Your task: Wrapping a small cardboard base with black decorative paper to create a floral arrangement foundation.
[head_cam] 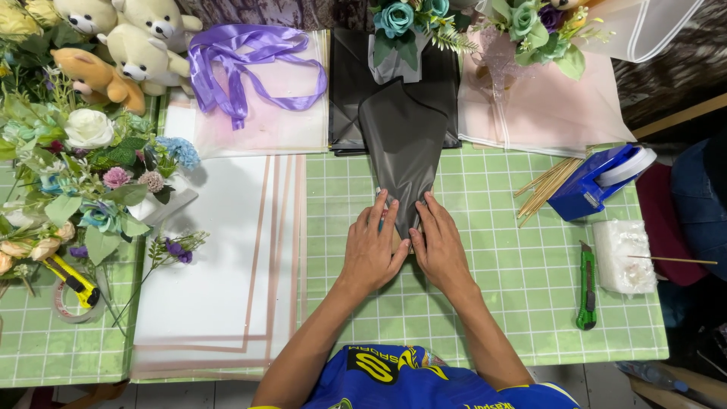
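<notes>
The work surface is a green cutting mat [485,303] with a pale printed grid. On it lies a dark grey, semi-matte wrapping sheet folded into a cone [401,144]; the wide end points away from the person and the narrow tip points toward them. The sheet is smooth, with one soft crease running lengthwise.

The left hand [373,250] lies flat, palm down, fingers [382,212] loosely spread, pressing the left edge of the cone's narrow end. The right hand [439,246] mirrors it on the right edge, fingers extended and close together. Both hands touch the cone; the tip sits between them and is partly covered, so its exact end cannot be made out. Whether either thumb grips the sheet underneath cannot be determined.

Behind the cone, a flat black sheet [352,83] carries a small bunch of teal artificial roses [401,19], cut off by the top edge. To the left lie translucent white sheets with a rose-gold border [227,257] and a glossy lilac ribbon [242,60] on a pale pink sheet. Plush bears [136,45] and a mixed artificial flower arrangement [83,167] fill the far left. To the right, well apart from the hands, are thin wooden skewers [545,185], a blue tape dispenser [594,182] and a green utility knife [586,288]. A yellow cutter [72,279] lies on a tape roll at the left edge.
</notes>
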